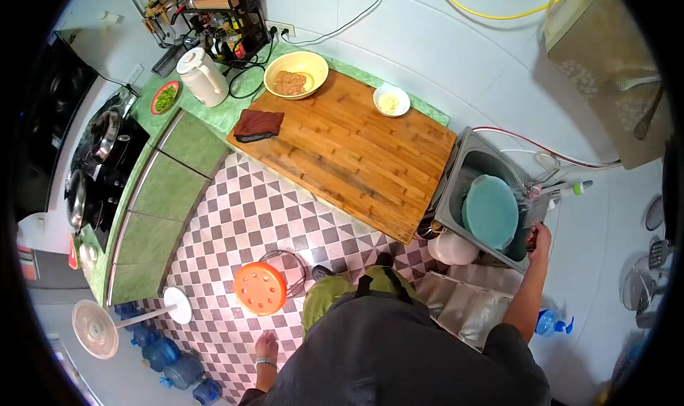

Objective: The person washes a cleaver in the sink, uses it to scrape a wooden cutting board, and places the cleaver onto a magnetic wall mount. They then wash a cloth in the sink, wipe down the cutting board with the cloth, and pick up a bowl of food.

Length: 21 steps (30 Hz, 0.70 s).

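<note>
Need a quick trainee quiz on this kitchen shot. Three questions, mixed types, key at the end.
1. Multiple choice: what sits in the sink?
A) an orange stool
B) a teal basin
C) a white kettle

2. True or false: the maroon cloth lies on the wooden board.

3. Short answer: which of the wearer's hands is by the sink, and what is the other one seen against?

Key
1. B
2. True
3. The right hand is by the sink; the left hand is seen against the checkered floor.
</note>
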Each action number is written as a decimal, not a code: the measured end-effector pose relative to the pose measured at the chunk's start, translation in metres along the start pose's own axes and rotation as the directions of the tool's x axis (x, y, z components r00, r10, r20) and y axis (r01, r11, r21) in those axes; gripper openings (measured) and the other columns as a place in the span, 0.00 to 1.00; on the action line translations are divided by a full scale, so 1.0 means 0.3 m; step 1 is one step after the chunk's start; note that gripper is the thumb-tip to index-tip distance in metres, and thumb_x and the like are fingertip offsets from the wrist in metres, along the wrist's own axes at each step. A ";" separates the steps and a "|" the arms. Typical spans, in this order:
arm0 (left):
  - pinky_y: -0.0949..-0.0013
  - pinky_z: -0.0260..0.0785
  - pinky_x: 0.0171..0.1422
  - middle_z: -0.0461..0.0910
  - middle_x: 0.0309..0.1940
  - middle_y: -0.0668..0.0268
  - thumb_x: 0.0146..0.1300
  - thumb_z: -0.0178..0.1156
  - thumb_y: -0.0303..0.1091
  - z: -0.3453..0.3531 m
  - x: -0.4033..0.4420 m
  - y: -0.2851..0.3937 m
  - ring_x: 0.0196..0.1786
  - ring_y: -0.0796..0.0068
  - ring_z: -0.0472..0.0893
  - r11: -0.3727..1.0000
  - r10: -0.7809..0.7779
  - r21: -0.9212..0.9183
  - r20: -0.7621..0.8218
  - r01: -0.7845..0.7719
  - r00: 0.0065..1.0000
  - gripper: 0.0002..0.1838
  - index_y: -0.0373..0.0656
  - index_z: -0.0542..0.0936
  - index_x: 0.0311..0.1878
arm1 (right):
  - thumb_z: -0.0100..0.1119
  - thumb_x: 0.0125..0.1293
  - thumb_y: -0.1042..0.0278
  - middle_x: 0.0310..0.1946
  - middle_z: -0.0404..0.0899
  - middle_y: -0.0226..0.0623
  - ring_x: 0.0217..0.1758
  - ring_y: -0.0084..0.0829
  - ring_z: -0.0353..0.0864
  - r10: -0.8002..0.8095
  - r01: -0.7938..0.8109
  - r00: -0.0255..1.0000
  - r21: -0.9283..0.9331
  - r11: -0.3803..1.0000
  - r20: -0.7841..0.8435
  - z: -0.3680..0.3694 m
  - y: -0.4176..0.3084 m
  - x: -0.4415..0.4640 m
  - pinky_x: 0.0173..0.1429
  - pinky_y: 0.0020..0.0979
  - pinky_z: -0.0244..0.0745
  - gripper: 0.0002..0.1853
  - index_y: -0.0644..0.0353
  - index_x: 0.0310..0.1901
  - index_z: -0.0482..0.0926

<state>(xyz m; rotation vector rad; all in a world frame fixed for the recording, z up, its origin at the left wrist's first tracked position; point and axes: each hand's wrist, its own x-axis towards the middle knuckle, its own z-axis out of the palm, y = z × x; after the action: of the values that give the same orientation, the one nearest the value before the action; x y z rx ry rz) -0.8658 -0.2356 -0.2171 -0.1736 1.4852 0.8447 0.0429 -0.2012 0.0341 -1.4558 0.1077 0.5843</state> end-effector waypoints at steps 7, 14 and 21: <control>0.70 0.68 0.44 0.79 0.41 0.72 0.69 0.52 0.37 -0.020 0.084 0.190 0.43 0.78 0.77 0.997 0.070 0.046 -0.131 -0.064 0.989 0.17 0.47 0.77 0.58 | 0.60 0.66 0.71 0.17 0.70 0.30 0.10 0.24 0.66 -0.315 0.286 0.947 -0.629 0.723 0.068 0.089 0.083 0.012 0.13 0.28 0.60 0.07 0.60 0.35 0.71; 0.66 0.66 0.49 0.79 0.43 0.74 0.65 0.56 0.40 -0.039 0.130 0.333 0.44 0.78 0.77 0.991 0.115 0.077 -0.084 -0.108 0.990 0.18 0.49 0.79 0.56 | 0.70 0.56 0.66 0.42 0.85 0.47 0.45 0.48 0.85 -0.506 0.390 0.792 -0.921 -0.011 0.342 0.302 0.096 -0.126 0.53 0.41 0.77 0.22 0.62 0.53 0.79; 0.73 0.69 0.35 0.81 0.37 0.70 0.68 0.50 0.37 -0.015 0.144 0.387 0.37 0.75 0.79 0.999 0.031 -0.019 -0.182 -0.036 0.983 0.21 0.47 0.76 0.62 | 0.69 0.57 0.71 0.37 0.85 0.44 0.36 0.37 0.85 -0.256 0.570 0.795 -0.821 0.010 0.549 0.746 0.165 -0.394 0.44 0.34 0.77 0.23 0.59 0.56 0.78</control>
<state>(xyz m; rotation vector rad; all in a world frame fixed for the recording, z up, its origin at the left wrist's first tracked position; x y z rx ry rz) -0.9432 -0.1390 -0.2120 -0.2487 1.6538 0.8917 -0.1418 -0.0246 0.0691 -2.5484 -1.1841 0.2480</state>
